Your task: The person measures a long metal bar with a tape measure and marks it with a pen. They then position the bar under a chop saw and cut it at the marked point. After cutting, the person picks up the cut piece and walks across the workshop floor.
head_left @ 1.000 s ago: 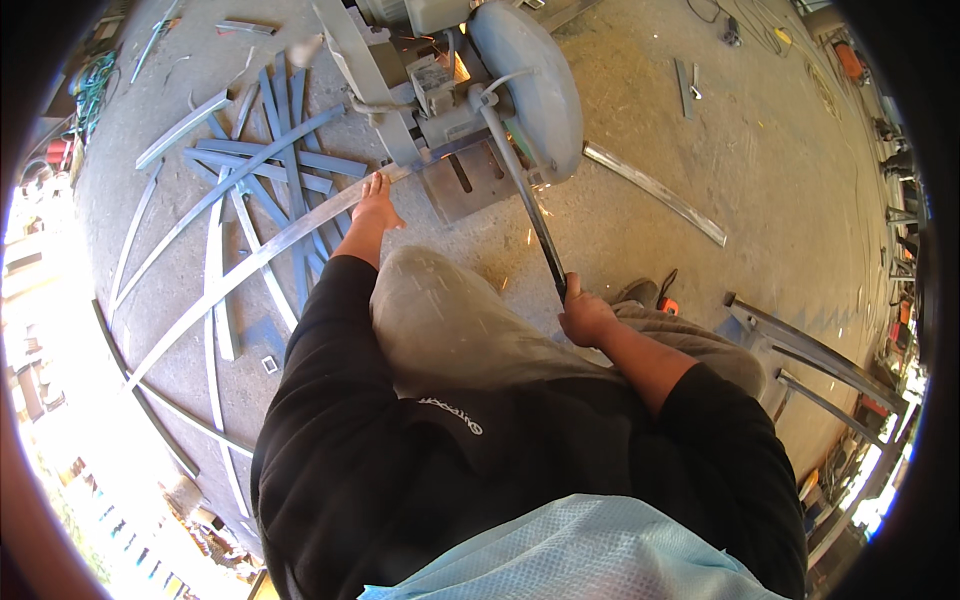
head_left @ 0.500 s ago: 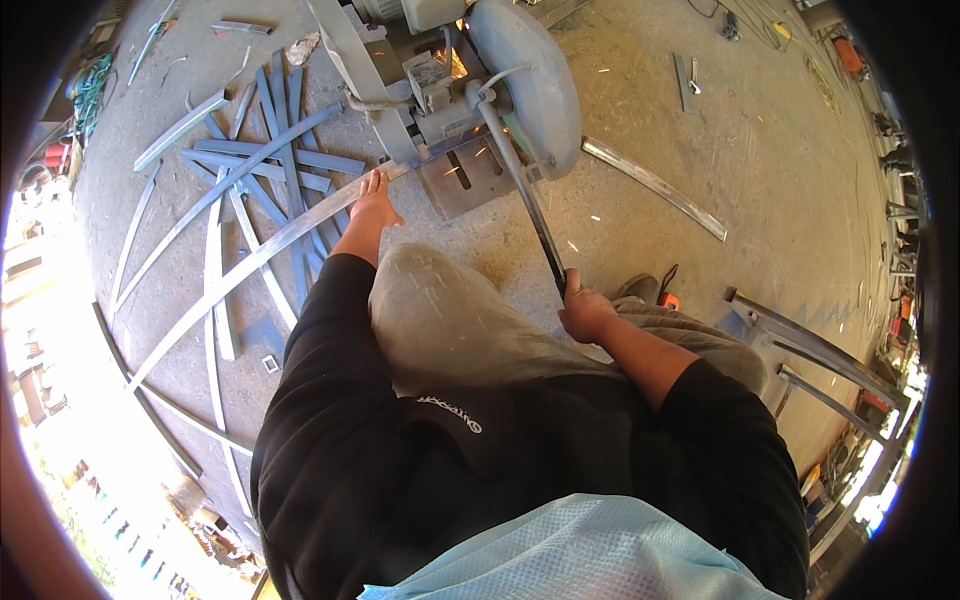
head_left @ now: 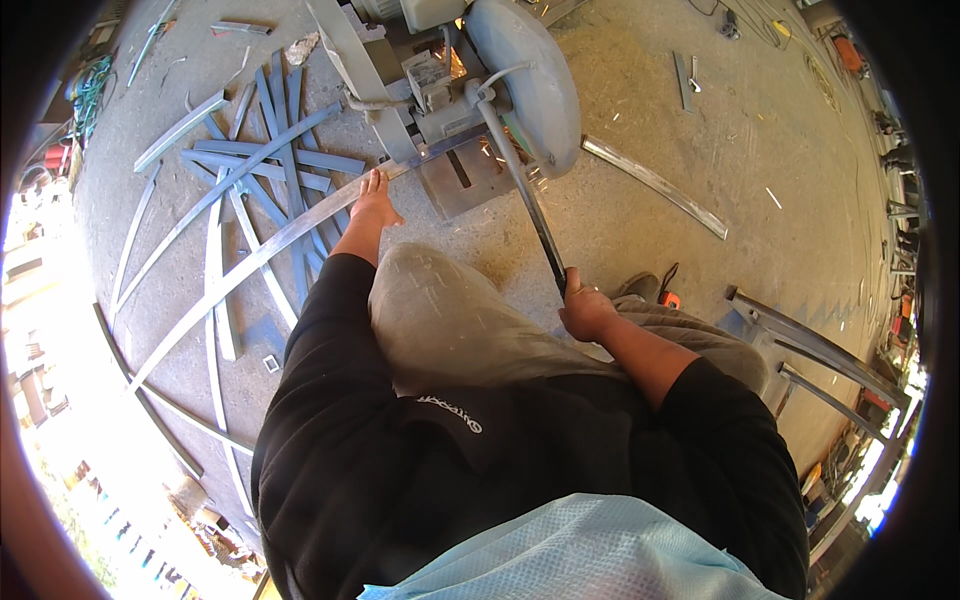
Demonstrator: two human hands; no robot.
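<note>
My right hand (head_left: 588,308) is wrapped round the black grip of a long lever handle (head_left: 530,205), which belongs to a grey abrasive cut-off saw (head_left: 440,95). A rounded guard (head_left: 525,85) covers its wheel, and sparks show around it. A long metal tube (head_left: 270,250) runs from the lower left into the saw's clamp. My left hand (head_left: 374,205) lies on this tube just left of the saw, fingers stretched over it and thumb apart. The guard and lever hide where the wheel meets the tube.
Several bluish metal tubes (head_left: 285,160) lie crossed on the concrete floor at the left. A short tube (head_left: 655,187) rests right of the saw. An orange tape measure (head_left: 670,300) is beside my shoe. A metal frame (head_left: 820,345) stands at the right.
Both hands stay where they were on the tube and lever. The flying sparks have shifted, with more now low beside the guard and a streak farther right.
</note>
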